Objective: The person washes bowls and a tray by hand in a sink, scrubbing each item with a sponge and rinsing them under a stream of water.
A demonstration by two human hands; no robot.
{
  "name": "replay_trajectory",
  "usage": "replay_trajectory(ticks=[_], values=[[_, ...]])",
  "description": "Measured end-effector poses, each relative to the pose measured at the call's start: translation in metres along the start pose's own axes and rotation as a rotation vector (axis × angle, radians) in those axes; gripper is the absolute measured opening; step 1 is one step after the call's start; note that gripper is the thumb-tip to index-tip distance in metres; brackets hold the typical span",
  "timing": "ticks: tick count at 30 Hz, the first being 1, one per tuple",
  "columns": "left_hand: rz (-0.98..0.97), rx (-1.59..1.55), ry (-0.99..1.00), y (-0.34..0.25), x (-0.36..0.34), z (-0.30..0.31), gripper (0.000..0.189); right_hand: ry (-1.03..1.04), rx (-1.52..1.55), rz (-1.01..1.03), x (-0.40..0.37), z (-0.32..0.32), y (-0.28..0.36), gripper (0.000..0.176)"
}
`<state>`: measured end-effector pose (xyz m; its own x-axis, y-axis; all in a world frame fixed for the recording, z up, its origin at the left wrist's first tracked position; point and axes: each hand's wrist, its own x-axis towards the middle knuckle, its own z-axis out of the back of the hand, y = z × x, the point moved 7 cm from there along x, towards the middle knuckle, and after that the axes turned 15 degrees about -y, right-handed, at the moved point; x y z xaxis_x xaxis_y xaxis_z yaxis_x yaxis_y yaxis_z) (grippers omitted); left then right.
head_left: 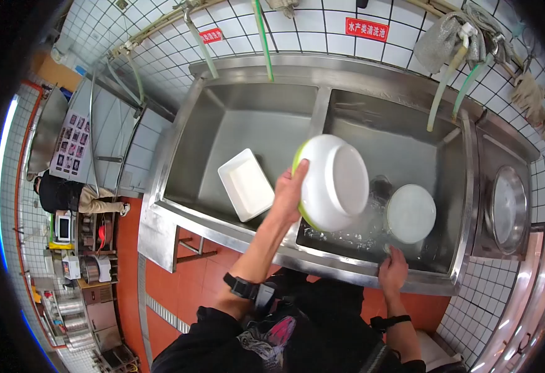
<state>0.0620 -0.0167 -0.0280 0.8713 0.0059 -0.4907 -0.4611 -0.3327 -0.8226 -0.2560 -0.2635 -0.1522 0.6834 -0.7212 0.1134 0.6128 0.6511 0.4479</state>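
Note:
My left hand [290, 193] grips the rim of a white bowl [337, 183] with a lime-green edge. The bowl is tipped on its side over the divider and the right basin, its base turned to the right. My right hand [393, 270] is low at the front of the right basin, fingers curled together; a small pale thing shows at the fingertips, too small to name. Just beyond that hand, a round white dish [411, 214] lies in the basin. A white rectangular tray [247, 184] rests in the left basin, near the divider.
The steel double sink [322, 109] has water and suds in its right basin. Hoses, one a green hose [263, 43], hang from the tiled wall. A steel bowl [507, 208] stands on the right-hand counter. Another person [67, 196] is at the far left.

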Motion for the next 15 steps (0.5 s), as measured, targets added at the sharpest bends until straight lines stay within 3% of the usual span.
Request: replay_trajectory(ticks=[3, 7, 10, 15], values=[[-0.025, -0.062, 0.079, -0.042, -0.007, 0.006, 0.038, -0.007, 0.005, -0.012, -0.006, 0.017, 0.003, 0.043], [-0.217, 0.115, -0.055, -0.109, 0.021, 0.045, 0.034, -0.04, -0.039, 0.005, -0.005, 0.012, 0.002, 0.04], [-0.313, 0.121, -0.032, -0.145, 0.045, 0.07, 0.032, -0.039, -0.055, 0.003, -0.002, 0.013, 0.01, 0.039], [-0.418, 0.434, -0.098, -0.148, 0.087, 0.107, 0.031, -0.055, -0.03, -0.009, -0.008, 0.001, 0.007, 0.039]])
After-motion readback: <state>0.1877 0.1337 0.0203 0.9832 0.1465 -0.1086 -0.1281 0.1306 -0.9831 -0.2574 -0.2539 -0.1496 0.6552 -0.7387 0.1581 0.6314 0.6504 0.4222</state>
